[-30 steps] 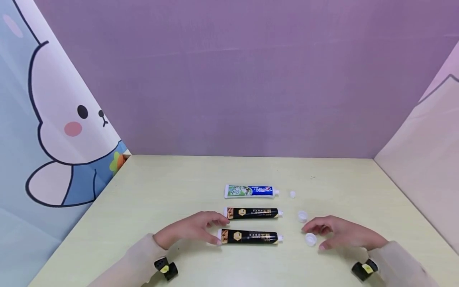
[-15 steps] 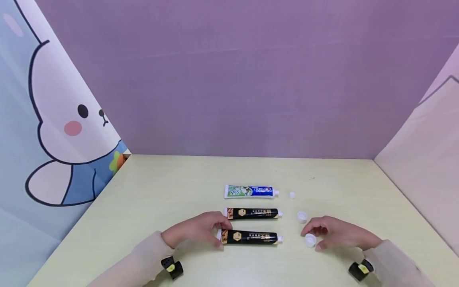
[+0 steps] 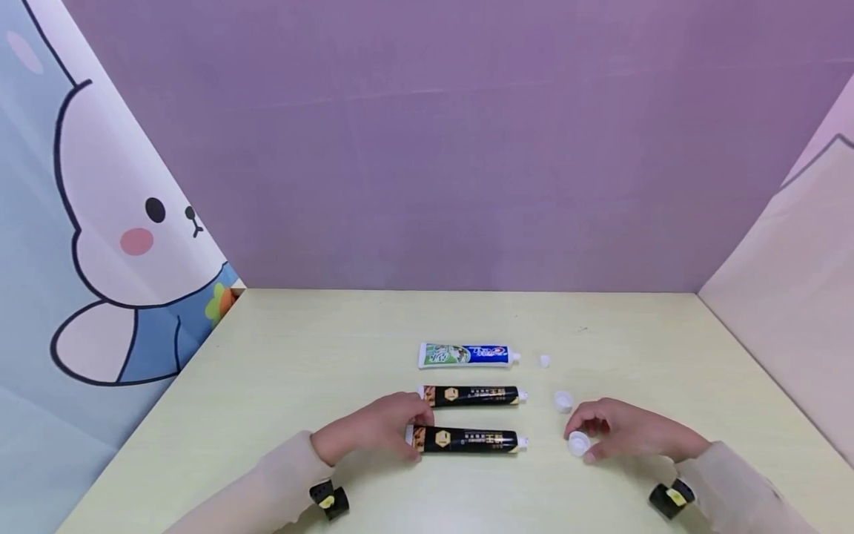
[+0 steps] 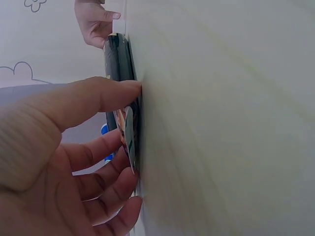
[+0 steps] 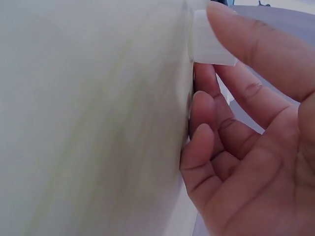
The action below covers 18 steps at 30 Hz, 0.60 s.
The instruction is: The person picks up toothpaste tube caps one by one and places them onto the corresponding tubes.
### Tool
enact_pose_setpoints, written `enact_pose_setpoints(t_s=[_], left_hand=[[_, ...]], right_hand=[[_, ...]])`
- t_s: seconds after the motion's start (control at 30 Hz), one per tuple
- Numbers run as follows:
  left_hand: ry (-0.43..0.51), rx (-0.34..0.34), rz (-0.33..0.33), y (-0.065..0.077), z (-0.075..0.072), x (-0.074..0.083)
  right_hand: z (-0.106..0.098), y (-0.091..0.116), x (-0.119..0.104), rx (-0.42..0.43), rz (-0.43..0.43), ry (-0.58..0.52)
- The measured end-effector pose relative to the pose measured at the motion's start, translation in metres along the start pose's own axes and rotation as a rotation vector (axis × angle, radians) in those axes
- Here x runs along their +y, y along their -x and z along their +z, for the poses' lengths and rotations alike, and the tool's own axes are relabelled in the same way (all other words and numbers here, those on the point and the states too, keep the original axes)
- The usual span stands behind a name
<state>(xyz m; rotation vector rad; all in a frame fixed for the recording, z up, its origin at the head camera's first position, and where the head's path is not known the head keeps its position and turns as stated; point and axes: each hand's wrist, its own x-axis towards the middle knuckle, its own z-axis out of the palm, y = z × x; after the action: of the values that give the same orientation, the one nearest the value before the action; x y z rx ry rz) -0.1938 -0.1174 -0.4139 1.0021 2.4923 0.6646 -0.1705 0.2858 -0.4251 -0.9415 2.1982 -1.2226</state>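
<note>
Nearest the person lies a black toothpaste tube [image 3: 467, 440], its capless nozzle pointing right. My left hand [image 3: 383, 429] grips its flat tail end, thumb on the near side and fingers curled on the far side. In the left wrist view, the crimped end of this tube [image 4: 129, 135] shows between thumb [image 4: 106, 93] and fingers. On the right, my right hand [image 3: 623, 430] pinches a round white cap [image 3: 579, 443] between thumb and index finger. The right wrist view shows that cap's side [image 5: 211, 42] beside the thumb, with the other fingers curled against the table.
Behind the held tube lie a second black toothpaste tube [image 3: 474, 396] and a blue-green toothpaste tube [image 3: 465, 355], both uncapped. To their right sit a white cap [image 3: 563, 402] and a smaller white cap [image 3: 545, 360]. A purple partition [image 3: 467, 163] stands behind the table [image 3: 320, 326].
My left hand has slid right and closed its fingers round the near black toothpaste tube's tail. My right thumb and index finger have closed in on the nearest cap. The tubes have stayed put.
</note>
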Motion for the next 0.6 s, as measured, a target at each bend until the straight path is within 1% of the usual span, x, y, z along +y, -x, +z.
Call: enact_pose_setpoints(t_s=[0.13,0.27,0.4,0.53,0.6], left_hand=[[-0.105,-0.005,0.011,-0.0027,0.0009,0.0030],[-0.168,-0.018,-0.001,-0.0041,0.0006,0.0066],[-0.184,-0.037,-0.016,-0.0041,-0.0008,0.0090],[-0.186,-0.051,-0.005,-0.0020,-0.0022,0.0095],[-0.172,-0.053,-0.005,-0.0003,-0.0032,0.0089]], right_hand=[[-0.0001,0.0004,0.0005,0.015,0.015,0.018],[0.0003,-0.0005,0.0002,0.031,0.015,0.043],[0.0008,-0.0005,-0.0030,0.049,0.040,0.065],[0.0011,0.0001,-0.0059,0.062,0.054,0.053],[0.0010,0.0003,-0.0066,0.062,0.046,0.040]])
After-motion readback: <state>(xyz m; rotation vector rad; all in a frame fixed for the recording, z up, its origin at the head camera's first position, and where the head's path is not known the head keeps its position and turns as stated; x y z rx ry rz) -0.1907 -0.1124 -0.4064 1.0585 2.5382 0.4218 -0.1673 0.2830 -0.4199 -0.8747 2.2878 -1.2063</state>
